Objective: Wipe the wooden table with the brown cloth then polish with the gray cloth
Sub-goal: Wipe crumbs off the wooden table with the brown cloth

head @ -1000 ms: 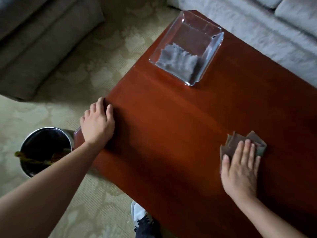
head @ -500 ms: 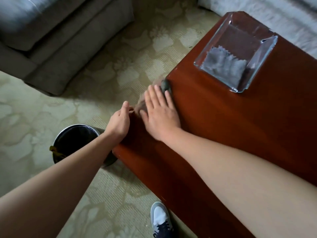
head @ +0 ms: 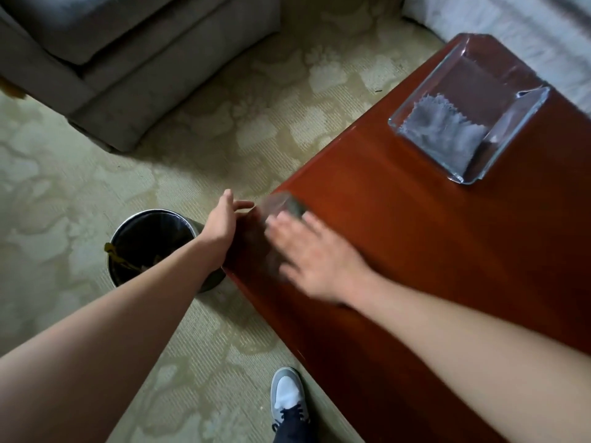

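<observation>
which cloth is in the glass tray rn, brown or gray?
The gray cloth, the one with the zigzag edge, lies in the clear glass tray. The brown cloth is out at the wooden table's edge, under the right hand.

Count: 2 hands, left hand (head: 224,225) and right hand (head: 316,260). 1 bench (head: 415,238). 2 cloths: gray cloth (head: 444,129), brown cloth (head: 289,204) (blurred, probably one piece). 1 glass tray (head: 472,181), 1 bin (head: 153,213), 1 shoe (head: 286,398). 2 sofas: gray sofa (head: 128,75), pale sofa (head: 511,24).

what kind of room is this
Most likely a living room or lounge. A low wooden table sits between a gray sofa and a paler sofa, on patterned carpet, with a small bin on the floor beside the table.
</observation>
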`<state>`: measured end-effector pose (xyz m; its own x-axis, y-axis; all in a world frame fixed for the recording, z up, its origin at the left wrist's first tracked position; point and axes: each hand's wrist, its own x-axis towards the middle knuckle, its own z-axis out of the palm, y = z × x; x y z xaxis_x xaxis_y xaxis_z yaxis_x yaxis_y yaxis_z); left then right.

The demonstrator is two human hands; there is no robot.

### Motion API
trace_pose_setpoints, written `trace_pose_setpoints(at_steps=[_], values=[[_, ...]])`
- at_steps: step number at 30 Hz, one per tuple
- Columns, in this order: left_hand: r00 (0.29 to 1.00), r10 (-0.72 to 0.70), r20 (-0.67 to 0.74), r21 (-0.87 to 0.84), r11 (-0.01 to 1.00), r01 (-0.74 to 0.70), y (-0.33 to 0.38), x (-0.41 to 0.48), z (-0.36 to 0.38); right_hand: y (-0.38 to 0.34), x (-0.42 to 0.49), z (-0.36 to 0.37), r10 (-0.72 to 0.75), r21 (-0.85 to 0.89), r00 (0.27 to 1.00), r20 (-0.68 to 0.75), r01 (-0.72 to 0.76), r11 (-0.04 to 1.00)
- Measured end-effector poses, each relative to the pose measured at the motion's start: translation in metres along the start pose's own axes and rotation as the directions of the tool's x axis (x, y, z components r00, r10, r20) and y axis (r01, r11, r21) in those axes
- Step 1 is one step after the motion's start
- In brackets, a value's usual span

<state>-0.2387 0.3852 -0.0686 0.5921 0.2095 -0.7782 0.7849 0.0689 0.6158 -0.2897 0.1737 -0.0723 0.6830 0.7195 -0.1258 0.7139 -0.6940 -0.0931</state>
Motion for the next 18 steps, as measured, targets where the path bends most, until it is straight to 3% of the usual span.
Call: trace_pose_setpoints(at_steps=[5,8,10,13,16,18], values=[[1.000,0.011,-0.003,-0.001,1.000,-0.011,-0.008,-0.003,-0.004,0.079,0.030,-0.030,0.464,-0.006,0.883,0.075,-0.465,0.885],[1.000,0.001,0.008,-0.076,0.997,-0.001,-0.009,-0.008,-0.011,0.047,0.052,-0.033,0.619,0.073,0.784,0.054,-0.621,0.780],[1.000,0.004,-0.008,-0.107,0.994,-0.005,-0.011,-0.017,-0.013,0.004,0.055,-0.028,0.549,0.076,0.834,0.050,-0.551,0.831],[0.996,0.040,-0.081,-0.113,0.992,-0.049,-0.013,-0.025,-0.024,-0.058,0.046,-0.022,0.318,0.099,0.947,0.049,-0.322,0.942],[0.987,0.073,-0.143,-0.125,0.988,-0.091,-0.018,-0.030,-0.026,-0.082,0.019,-0.013,0.155,0.076,0.986,0.058,-0.159,0.984],[0.973,0.134,-0.186,-0.014,0.990,-0.139,-0.025,-0.030,-0.018,-0.076,-0.006,-0.008,0.054,0.067,0.997,0.056,-0.058,0.996]])
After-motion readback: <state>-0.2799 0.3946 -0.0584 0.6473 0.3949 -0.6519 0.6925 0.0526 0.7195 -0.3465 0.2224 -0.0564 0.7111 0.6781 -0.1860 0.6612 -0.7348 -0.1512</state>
